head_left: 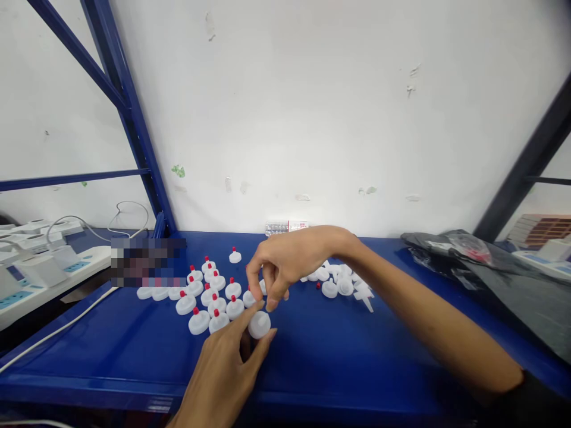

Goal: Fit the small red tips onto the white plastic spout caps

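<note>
My left hand (227, 368) reaches up from the bottom edge and pinches a white round cap (259, 324) between thumb and fingers. My right hand (285, 261) comes in from the right and hovers just above that cap with curled fingers pinched together; what they hold is too small to make out. To the left lies a group of several white caps with red tips (209, 294) on the blue shelf (334, 351). Behind the right hand sits a pile of plain white caps (343, 284), with a loose red tip (318, 286) beside them.
A clear plastic bottle (285, 226) lies against the white wall. Dark plastic bags (473, 261) cover the shelf's right side. White power strips (35, 267) and a cable (57, 330) lie at the left. Blue frame struts (129, 119) rise at left, a dark one at right.
</note>
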Motion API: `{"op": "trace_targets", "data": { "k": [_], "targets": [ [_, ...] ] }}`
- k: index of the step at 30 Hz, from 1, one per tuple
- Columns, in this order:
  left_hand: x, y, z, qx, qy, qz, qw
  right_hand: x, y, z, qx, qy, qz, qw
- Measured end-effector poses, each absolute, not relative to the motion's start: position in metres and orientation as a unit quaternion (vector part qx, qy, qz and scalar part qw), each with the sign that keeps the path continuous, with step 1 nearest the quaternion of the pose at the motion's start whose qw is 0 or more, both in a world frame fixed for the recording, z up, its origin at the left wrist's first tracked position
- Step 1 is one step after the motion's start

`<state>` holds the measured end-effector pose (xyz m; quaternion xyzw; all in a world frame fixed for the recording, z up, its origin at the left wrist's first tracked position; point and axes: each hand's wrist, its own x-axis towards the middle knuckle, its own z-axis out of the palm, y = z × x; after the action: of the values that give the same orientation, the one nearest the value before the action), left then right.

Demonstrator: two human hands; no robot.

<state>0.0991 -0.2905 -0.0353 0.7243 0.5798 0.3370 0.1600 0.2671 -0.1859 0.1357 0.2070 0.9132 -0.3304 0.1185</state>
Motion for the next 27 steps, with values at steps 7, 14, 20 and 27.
{"op": "trace_targets", "data": {
  "k": [7,14,20,27],
  "targets": [
    [0.1,-0.291,-0.036,0.723,0.591,0.319,0.16,0.252,-0.2,0.13,0.207,0.927,-0.286,0.123],
    [0.1,-0.292,-0.034,0.723,0.584,0.329,0.167,0.253,-0.201,0.13,0.215,0.925,-0.292,0.111],
    [0.099,-0.291,-0.035,0.715,0.587,0.333,0.184,0.252,-0.193,0.125,0.212,0.884,-0.391,0.143],
    [0.1,-0.296,-0.03,0.711,0.586,0.346,0.179,0.266,-0.166,0.124,0.163,0.837,-0.506,0.132]
  ]
}}
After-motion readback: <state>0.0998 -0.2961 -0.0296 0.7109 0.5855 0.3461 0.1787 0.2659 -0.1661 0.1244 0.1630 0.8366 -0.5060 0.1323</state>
